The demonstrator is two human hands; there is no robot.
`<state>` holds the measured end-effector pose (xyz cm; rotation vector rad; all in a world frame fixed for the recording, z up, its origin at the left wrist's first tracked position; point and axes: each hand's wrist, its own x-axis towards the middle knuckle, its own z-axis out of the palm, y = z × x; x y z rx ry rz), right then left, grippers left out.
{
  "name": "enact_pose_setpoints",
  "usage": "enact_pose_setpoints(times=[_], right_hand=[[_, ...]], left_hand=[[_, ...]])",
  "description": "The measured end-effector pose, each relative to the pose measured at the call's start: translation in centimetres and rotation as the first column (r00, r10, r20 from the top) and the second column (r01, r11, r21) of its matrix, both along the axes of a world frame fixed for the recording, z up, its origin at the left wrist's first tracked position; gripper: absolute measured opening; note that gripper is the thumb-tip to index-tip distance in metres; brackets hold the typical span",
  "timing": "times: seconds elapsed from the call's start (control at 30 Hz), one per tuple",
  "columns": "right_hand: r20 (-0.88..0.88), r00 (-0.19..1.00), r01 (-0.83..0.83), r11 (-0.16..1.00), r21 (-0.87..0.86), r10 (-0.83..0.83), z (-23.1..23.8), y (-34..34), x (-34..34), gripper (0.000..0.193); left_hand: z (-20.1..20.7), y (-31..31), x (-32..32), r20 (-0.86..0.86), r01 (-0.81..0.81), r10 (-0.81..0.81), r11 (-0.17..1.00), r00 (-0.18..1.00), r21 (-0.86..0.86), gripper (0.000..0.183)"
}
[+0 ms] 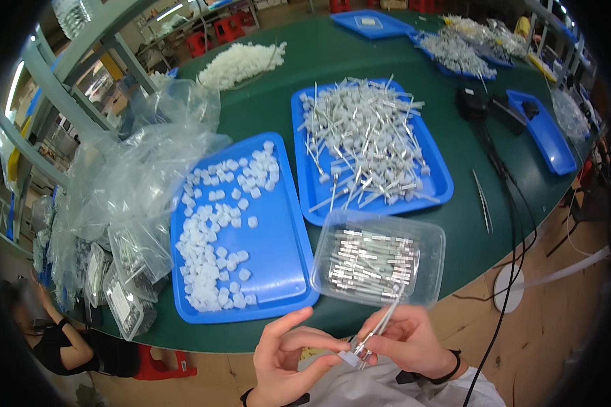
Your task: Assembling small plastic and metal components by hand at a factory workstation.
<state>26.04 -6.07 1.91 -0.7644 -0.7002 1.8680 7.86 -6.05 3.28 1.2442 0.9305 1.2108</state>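
Observation:
My left hand pinches a small white cap between thumb and fingertips, the other fingers loosely curled. My right hand is closed on slim silvery rods that reach up toward the clear box; whether tweezers are among them I cannot tell. Their lower ends meet the cap between my hands. Just beyond is the clear plastic box, with metal-ended tubes lying in it. To its left, a blue tray carries many loose white caps.
A second blue tray is heaped with capped rods. Tweezers lie on the green table near black cables. Clear plastic bags crowd the left, with white pieces piled beyond. Another person sits at lower left.

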Motion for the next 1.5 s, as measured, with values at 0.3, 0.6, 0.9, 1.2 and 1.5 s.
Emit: enact_pose_setpoints(times=[0.3,0.6,0.9,1.2,1.5], right_hand=[[0.642,0.561,0.154,0.828,0.539,-0.522,4.5,10.9,5.2,0.013],[0.803,-0.099,-0.2,0.802,0.562,-0.588,-0.1,19.4,13.2,0.034],[0.711,-0.061,-0.174,0.709,0.684,-0.701,1.7,10.9,14.8,0.031],[0.783,0.308,-0.041,0.815,0.578,-0.54,6.7,2.5,-1.4,0.019],[0.74,0.456,-0.045,0.818,0.573,-0.493,4.2,2.4,-3.2,0.014]], left_hand=[[-2.7,5.8,-8.1,-0.674,-0.35,0.646,0.762,0.358,0.545,0.029],[-4.2,6.0,-9.9,-0.743,-0.344,0.591,0.8,0.314,0.491,0.024],[-5.7,6.0,-10.0,-0.664,-0.367,0.603,0.797,0.441,0.479,0.024],[-5.4,5.3,-11.1,-0.545,-0.462,0.704,0.71,0.455,0.532,0.024],[-4.5,5.1,-11.0,-0.221,-0.615,0.756,0.637,0.616,0.464,0.019]])
